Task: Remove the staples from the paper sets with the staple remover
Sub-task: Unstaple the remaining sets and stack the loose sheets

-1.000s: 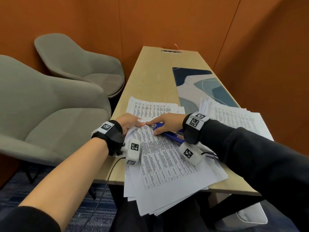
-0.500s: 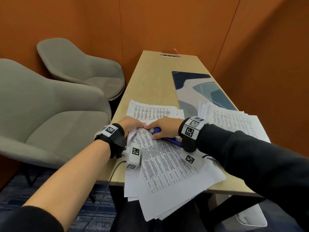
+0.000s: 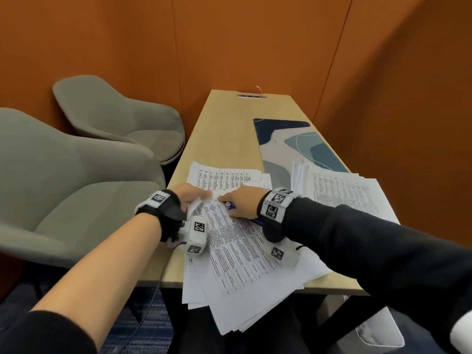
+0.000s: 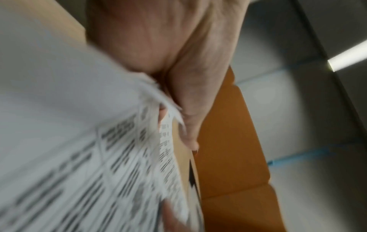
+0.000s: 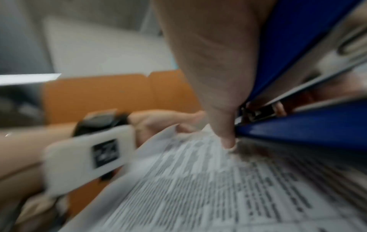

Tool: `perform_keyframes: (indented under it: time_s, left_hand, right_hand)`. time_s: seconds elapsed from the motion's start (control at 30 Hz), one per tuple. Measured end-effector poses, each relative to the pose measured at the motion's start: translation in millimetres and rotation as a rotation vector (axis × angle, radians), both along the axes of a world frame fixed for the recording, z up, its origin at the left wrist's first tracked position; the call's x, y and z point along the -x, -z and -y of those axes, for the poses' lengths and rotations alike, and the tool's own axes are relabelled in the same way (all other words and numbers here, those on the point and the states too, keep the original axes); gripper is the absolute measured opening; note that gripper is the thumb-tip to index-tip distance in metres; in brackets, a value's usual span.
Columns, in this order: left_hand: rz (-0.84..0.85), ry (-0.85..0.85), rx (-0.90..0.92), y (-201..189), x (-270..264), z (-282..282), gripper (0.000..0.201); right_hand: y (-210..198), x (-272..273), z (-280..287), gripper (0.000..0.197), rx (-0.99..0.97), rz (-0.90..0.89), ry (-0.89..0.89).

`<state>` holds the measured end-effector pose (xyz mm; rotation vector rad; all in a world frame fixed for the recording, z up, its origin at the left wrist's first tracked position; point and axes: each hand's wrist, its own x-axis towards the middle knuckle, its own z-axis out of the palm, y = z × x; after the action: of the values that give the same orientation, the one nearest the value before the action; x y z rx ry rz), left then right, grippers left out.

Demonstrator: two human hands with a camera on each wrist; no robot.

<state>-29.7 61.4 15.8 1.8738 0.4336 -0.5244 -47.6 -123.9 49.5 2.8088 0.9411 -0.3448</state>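
Observation:
A stapled set of printed pages [image 3: 237,241] lies across the near table edge, overhanging it. My left hand [image 3: 194,195] pinches the set's top left corner [image 4: 155,100] and bends it up. My right hand [image 3: 242,203] grips a blue staple remover [image 3: 231,206] with its tip at that same corner. In the right wrist view the blue remover [image 5: 298,62] fills the upper right, metal jaws against the page, a fingertip [image 5: 228,141] pressing on the paper. The staple itself is hidden.
More printed sheets [image 3: 224,177] lie behind my hands, and another stack [image 3: 339,190] sits to the right. A patterned blue desk mat [image 3: 288,141] covers the far right of the wooden table [image 3: 224,123]. Two grey chairs [image 3: 76,175] stand on the left.
The head camera has tilted, so the scene sits lower in view. My right hand has pushed the remover further left into the corner; the left hand keeps pinching it.

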Motion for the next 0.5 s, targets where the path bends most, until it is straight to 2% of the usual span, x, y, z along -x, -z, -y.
perform_keyframes:
  time_s: [0.07, 0.1, 0.17, 0.2, 0.23, 0.3, 0.37, 0.43, 0.5]
  left_hand:
    - [-0.077, -0.058, 0.352, -9.8, 16.5, -10.9, 0.049]
    - [-0.102, -0.041, 0.463, -13.0, 23.6, -17.4, 0.050]
    - [-0.091, 0.104, 0.470, -19.5, 43.1, -25.2, 0.056]
    - [-0.094, 0.171, 0.432, -16.6, 48.4, -29.3, 0.065]
    - [-0.090, 0.221, 0.391, -15.5, 56.5, -26.7, 0.066]
    - [-0.016, 0.184, 0.271, -7.0, 61.0, -19.4, 0.044]
    - [0.175, 0.047, 0.115, -8.8, 60.2, -10.0, 0.036]
    - [0.480, -0.070, -0.007, -27.2, 53.2, -7.0, 0.035]
    - [0.809, -0.116, -0.060, -62.3, 50.1, -2.5, 0.021]
  right_hand:
    - [6.5, -13.3, 16.4, 0.054, -0.173, -0.173, 0.113]
    - [10.6, -18.0, 24.2, 0.055, -0.253, -0.225, 0.152]
    - [14.5, -23.9, 35.9, 0.056, -0.375, -0.296, 0.216]
    - [14.5, -25.4, 39.3, 0.056, -0.421, -0.321, 0.234]
    - [14.6, -26.0, 41.7, 0.056, -0.467, -0.342, 0.241]
    - [14.5, -24.2, 43.2, 0.055, -0.546, -0.364, 0.253]
    - [14.0, -20.6, 46.5, 0.055, -0.655, -0.349, 0.265]
    - [0.6, -14.5, 56.9, 0.054, -0.809, -0.295, 0.293]
    - [-28.5, -7.2, 77.5, 0.054, -0.934, -0.202, 0.294]
